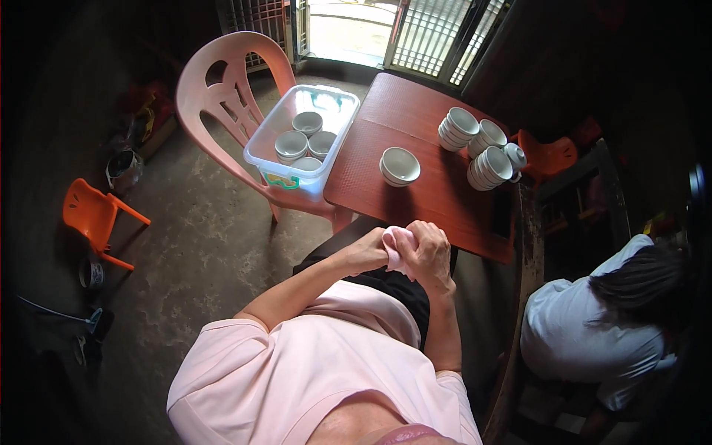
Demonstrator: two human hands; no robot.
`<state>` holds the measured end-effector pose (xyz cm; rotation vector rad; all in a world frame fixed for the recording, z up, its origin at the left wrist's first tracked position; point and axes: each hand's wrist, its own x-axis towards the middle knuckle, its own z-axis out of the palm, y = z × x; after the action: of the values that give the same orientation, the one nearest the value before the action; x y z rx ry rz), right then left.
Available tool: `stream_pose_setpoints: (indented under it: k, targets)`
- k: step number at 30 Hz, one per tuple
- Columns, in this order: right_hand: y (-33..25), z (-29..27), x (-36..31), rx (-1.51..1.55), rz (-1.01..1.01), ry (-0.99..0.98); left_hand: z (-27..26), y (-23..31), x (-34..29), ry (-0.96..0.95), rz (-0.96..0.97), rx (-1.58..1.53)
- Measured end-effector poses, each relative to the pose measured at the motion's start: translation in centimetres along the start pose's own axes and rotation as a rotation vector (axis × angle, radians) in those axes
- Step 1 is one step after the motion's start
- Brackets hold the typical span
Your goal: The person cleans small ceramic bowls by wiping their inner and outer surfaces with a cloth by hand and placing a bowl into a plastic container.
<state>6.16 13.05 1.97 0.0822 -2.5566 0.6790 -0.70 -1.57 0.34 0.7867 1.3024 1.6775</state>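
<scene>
In front of my body, just short of the table's near edge, both hands meet around a folded pink cloth (400,252). My left hand (366,254) closes on its left side. My right hand (429,254) wraps over it from the right, fingers bent. A single white bowl (400,167) stands upright on the red-brown table (386,111), beyond my hands. Several stacks of white bowls (489,165) fill the table's right part, beside a small lidded white cup (515,156). More bowls (291,144) sit stacked inside a clear plastic bin (256,152) to the left.
The bin rests on a pink plastic armchair (194,96) against the table's left side. An orange small chair (90,215) stands on the floor at far left. At right, past a wooden post (529,252), a person in a white shirt (571,334) bends over. A bright doorway (348,33) lies ahead.
</scene>
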Motion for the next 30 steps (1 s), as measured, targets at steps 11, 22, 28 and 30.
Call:
stream_pose_setpoints:
  k: [11,22,28,30]
  targets:
    - [1.0,0.9,-1.7,0.590,0.457,-0.014,0.2,-1.8,0.5,0.080,0.129,0.139]
    - [1.8,4.4,-1.3,1.734,0.590,0.561,-1.3,-3.0,1.2,0.095,0.194,-0.525]
    - [1.5,0.8,-0.2,0.398,0.123,0.177,-0.4,-3.4,1.0,0.184,0.179,-0.044]
    - [2.9,2.8,-1.5,0.990,0.449,0.278,0.7,-2.3,1.2,0.199,0.225,-0.355]
